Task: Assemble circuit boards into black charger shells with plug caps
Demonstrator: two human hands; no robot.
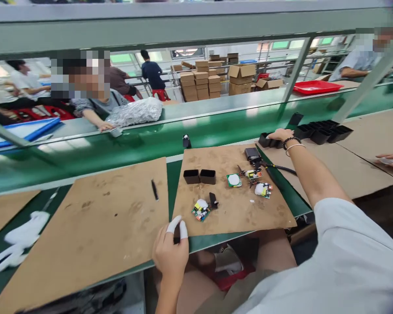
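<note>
My left hand (170,250) rests at the near edge of the cardboard mat (231,213), white cots on two fingertips pinched on a small dark part I cannot name. My right hand (280,134) reaches far right and grips a black plastic housing (269,141) at the end of a row of housings (317,131). On the mat lie a circuit board with a yellow part (201,209), two more boards (263,189) (233,179), two open black housings (199,176) and a black adapter (252,153).
A black pen (154,190) lies on the left cardboard sheet (94,226). A white glove (18,237) lies at the far left. Beyond runs the green conveyor belt (144,141). A person across it touches a foil bag (136,112). Another person's hand (392,161) shows at right. Cardboard boxes (212,80) are stacked behind.
</note>
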